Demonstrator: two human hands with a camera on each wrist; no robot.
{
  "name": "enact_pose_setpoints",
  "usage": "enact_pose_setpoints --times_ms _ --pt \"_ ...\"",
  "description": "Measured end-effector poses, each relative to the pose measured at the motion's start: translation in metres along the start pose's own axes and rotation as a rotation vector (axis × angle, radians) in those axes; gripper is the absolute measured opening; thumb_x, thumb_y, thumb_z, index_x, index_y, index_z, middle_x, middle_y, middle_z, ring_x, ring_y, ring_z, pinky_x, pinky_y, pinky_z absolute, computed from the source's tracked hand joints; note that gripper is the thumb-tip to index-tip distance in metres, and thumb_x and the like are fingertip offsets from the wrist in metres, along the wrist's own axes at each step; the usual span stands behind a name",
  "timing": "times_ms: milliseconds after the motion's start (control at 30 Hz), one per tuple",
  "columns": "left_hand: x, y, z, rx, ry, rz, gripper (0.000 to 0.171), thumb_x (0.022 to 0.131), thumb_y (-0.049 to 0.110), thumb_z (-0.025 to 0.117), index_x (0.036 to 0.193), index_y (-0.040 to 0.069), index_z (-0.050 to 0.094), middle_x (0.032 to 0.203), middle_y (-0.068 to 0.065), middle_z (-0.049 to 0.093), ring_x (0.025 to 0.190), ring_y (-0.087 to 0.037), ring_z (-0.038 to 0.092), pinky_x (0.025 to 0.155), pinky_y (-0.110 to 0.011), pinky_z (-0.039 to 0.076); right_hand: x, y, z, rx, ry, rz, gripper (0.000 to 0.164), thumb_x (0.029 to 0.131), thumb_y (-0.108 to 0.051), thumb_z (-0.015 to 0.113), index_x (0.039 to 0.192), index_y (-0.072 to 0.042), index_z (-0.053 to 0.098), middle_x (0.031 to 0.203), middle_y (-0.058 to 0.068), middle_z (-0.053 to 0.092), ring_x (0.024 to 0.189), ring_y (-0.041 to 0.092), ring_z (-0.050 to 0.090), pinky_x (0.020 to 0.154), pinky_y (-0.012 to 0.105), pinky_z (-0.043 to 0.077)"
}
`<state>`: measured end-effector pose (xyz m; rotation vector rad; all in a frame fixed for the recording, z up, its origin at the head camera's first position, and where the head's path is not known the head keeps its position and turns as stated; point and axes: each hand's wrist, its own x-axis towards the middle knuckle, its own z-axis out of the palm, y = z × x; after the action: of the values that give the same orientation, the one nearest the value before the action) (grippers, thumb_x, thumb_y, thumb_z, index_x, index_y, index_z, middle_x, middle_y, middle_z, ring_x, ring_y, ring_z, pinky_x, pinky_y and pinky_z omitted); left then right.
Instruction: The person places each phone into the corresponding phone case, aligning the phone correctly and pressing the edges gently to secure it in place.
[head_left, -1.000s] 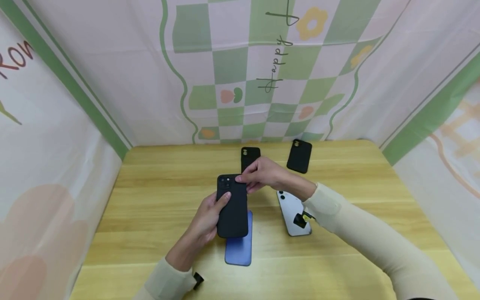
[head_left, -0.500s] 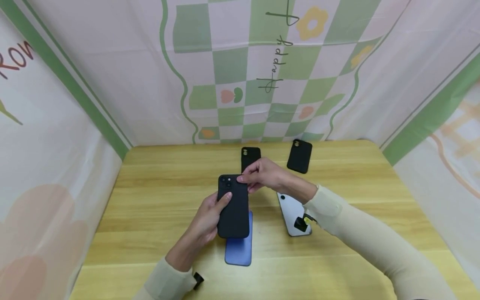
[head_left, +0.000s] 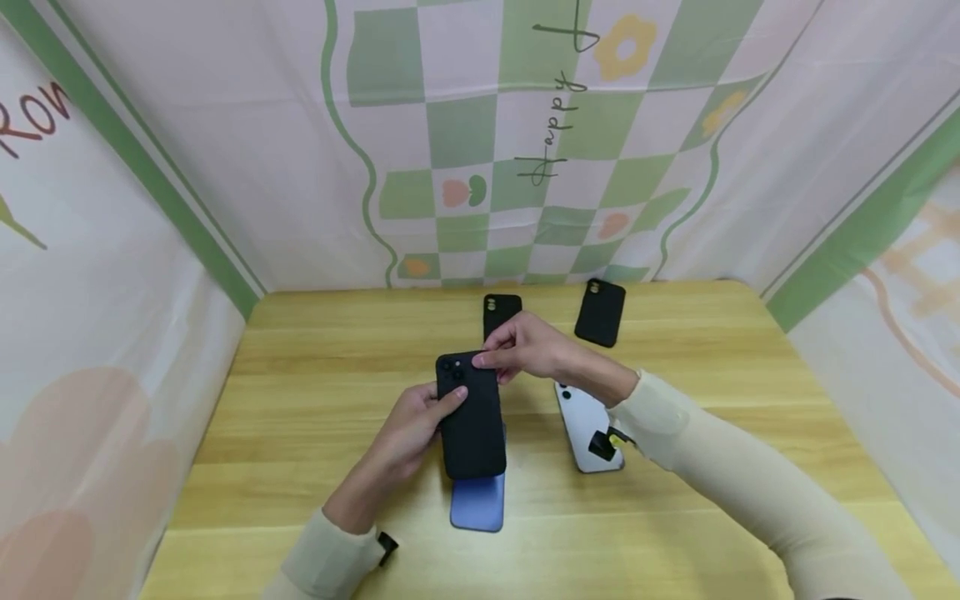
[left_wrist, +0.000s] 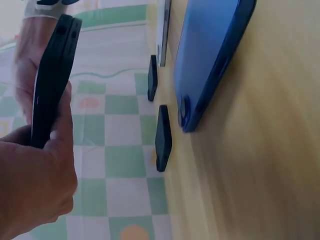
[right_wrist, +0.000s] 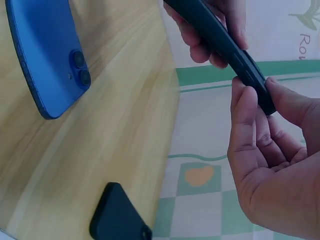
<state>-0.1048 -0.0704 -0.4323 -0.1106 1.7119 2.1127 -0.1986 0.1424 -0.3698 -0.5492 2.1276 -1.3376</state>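
Observation:
Both hands hold a phone in a black case (head_left: pixel 476 433) above the table, its camera lenses facing up at the top left. My left hand (head_left: pixel 412 425) grips its left side, thumb lying across the back. At the upper right corner, my right hand (head_left: pixel 528 346) pinches the edge between thumb and fingers. The right wrist view shows the black-cased phone (right_wrist: pixel 235 55) edge-on, with the right thumb and fingers on either side of its end. Below it a blue phone (head_left: pixel 478 504) lies back up on the table, partly covered in the head view.
A white phone (head_left: pixel 588 417) lies to the right, partly behind the right wrist. Two black phone cases (head_left: pixel 502 311) (head_left: pixel 600 312) with camera cutouts lie toward the back of the wooden table (head_left: pixel 337 333). A patterned curtain (head_left: pixel 465 133) hangs behind.
The lower end of the black-cased phone has swung slightly to the right, tilting it. My left hand has shifted a little with it; the right hand keeps its pinch at the corner.

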Motion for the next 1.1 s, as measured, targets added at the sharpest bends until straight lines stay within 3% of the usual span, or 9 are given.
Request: enact_pose_setpoints --times_ms 200,333,567,767,1100 --pt "-0.001 0.005 -0.006 0.086 0.055 0.044 0.031 0.104 0.014 0.069 0.127 -0.007 0.071 0.108 -0.019 0.079 0.093 -0.017 0.077 0.081 -0.030 0.063 -0.002 -0.008 0.003 -0.039 0.009 -0.013 0.014 0.099 -0.013 0.076 0.090 -0.003 0.081 0.083 0.003 0.077 0.070 0.017 0.071 0.078 0.048 0.065" --pt "-0.001 0.006 -0.007 0.070 0.078 0.070 0.031 0.104 0.012 0.069 0.129 -0.007 0.070 0.109 -0.019 0.079 0.095 -0.017 0.077 0.081 -0.031 0.064 -0.003 -0.010 0.006 -0.010 0.051 0.001 0.013 0.098 -0.016 0.077 0.096 -0.004 0.081 0.083 0.005 0.078 0.073 0.020 0.073 0.077 0.044 0.066" --pt "-0.002 0.007 -0.005 0.034 0.134 0.107 0.027 0.105 0.010 0.068 0.125 -0.006 0.072 0.106 -0.019 0.079 0.090 -0.017 0.078 0.076 -0.030 0.064 -0.002 -0.008 0.013 0.062 0.129 -0.006 0.016 0.097 -0.018 0.079 0.098 -0.002 0.079 0.085 0.007 0.076 0.079 0.024 0.075 0.081 0.051 0.065" --pt "-0.002 0.009 -0.005 0.013 0.175 0.134 0.027 0.105 0.012 0.068 0.125 -0.005 0.072 0.108 -0.018 0.079 0.091 -0.016 0.078 0.077 -0.028 0.064 -0.005 -0.003 0.021 0.100 0.201 -0.032 0.015 0.096 -0.015 0.080 0.096 -0.001 0.077 0.084 0.007 0.074 0.079 0.022 0.074 0.076 0.043 0.066" --pt "-0.002 0.018 -0.010 -0.034 0.263 0.153 0.029 0.105 0.013 0.068 0.127 -0.006 0.071 0.114 -0.020 0.078 0.097 -0.018 0.078 0.082 -0.031 0.064 -0.015 0.005 0.036 0.063 0.256 -0.070 0.016 0.096 -0.015 0.080 0.099 0.000 0.078 0.090 0.007 0.078 0.077 0.022 0.076 0.074 0.036 0.066"
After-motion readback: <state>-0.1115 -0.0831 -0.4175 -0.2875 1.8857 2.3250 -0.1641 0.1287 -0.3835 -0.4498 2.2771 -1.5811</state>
